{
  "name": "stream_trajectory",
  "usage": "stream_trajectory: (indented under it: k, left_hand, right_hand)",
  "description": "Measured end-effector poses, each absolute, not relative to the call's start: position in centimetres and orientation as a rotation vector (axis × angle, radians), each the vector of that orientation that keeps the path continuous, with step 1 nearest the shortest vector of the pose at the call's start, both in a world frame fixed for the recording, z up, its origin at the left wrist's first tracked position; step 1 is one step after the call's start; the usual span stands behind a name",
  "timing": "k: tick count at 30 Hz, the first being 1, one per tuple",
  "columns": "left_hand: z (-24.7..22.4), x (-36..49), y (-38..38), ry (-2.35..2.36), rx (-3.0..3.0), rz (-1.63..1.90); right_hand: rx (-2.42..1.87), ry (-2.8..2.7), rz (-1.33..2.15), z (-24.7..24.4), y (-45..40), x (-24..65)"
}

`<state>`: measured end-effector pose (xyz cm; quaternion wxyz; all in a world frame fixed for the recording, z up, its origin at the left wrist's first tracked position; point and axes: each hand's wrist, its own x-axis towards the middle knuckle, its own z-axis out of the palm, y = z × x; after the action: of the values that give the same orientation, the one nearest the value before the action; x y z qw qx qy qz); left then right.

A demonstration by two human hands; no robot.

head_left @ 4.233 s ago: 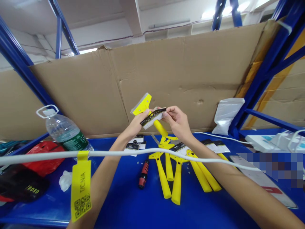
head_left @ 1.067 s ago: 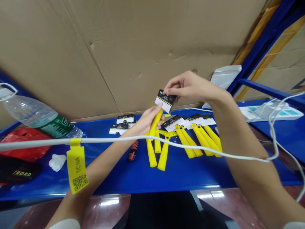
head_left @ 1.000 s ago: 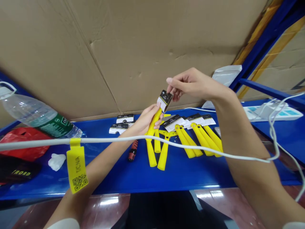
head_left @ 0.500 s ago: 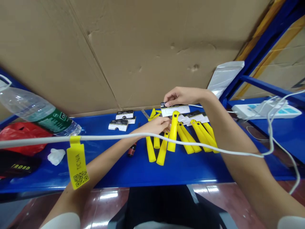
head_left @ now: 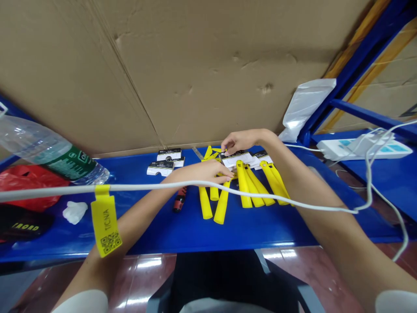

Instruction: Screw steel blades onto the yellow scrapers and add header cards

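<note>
My right hand [head_left: 239, 142] pinches the upper edge of a black-and-white card [head_left: 235, 159]. A yellow tapered piece [head_left: 244, 187] with a hole near its narrow end hangs from that card, lying beside several other carded yellow pieces [head_left: 276, 182]. My left hand [head_left: 213, 171] is just left of the card, fingers stretched and slightly apart, over several loose yellow pieces [head_left: 222, 204]. Whether its fingertips touch them I cannot tell. Behind that hand, more yellow pieces [head_left: 208, 152] lie crossed in a small heap.
Several black-and-white cards [head_left: 160, 168] lie left of my hands, near a red-and-black tool [head_left: 180, 201]. A white cable [head_left: 156, 186] with a yellow tag [head_left: 106, 221] crosses in front. Also there: a bottle [head_left: 73, 158], crumpled tissue [head_left: 74, 212] and a power strip [head_left: 365, 150].
My right hand has lowered the card and its yellow piece onto the table beside the others. The left hand has come away from the card and its fingers have spread.
</note>
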<state>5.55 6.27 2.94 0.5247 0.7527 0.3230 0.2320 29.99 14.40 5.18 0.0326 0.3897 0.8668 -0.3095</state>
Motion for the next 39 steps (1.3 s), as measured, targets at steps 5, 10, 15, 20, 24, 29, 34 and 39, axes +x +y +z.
stream_trajectory:
  k: [5,10,15,20,24,29,34,39]
  left_hand:
    - [7.7,1.9,7.7,0.854,2.308,0.251]
    - [7.2,-2.3,8.1,1.282,2.390,-0.129]
    - [2.5,-4.6,5.3,1.444,2.255,0.008]
    - [0.2,-5.1,4.1,1.468,2.217,0.077]
    - [-0.2,-5.6,4.5,1.418,2.285,0.159]
    - [-0.1,-6.4,4.9,1.414,2.234,0.254]
    - [-0.3,-6.4,5.4,1.344,2.135,0.550]
    - [0.6,-5.3,5.1,1.208,1.762,0.901]
  right_hand:
    - [1.348,2.620,-0.807,5.1,14.2,29.3]
    - [1.446,2.605,-0.641,6.0,12.5,27.6]
    - [1.354,2.721,-0.562,7.6,9.9,24.3]
    - [1.290,2.784,-0.493,6.7,7.4,20.9]
    - [1.367,2.824,-0.357,3.8,4.2,19.5]
    - [1.522,2.839,-0.273,0.6,0.1,17.9]
    - [1.644,2.746,-0.503,0.0,-1.3,16.7]
    - [1.883,2.659,-0.804,0.6,-1.7,17.6]
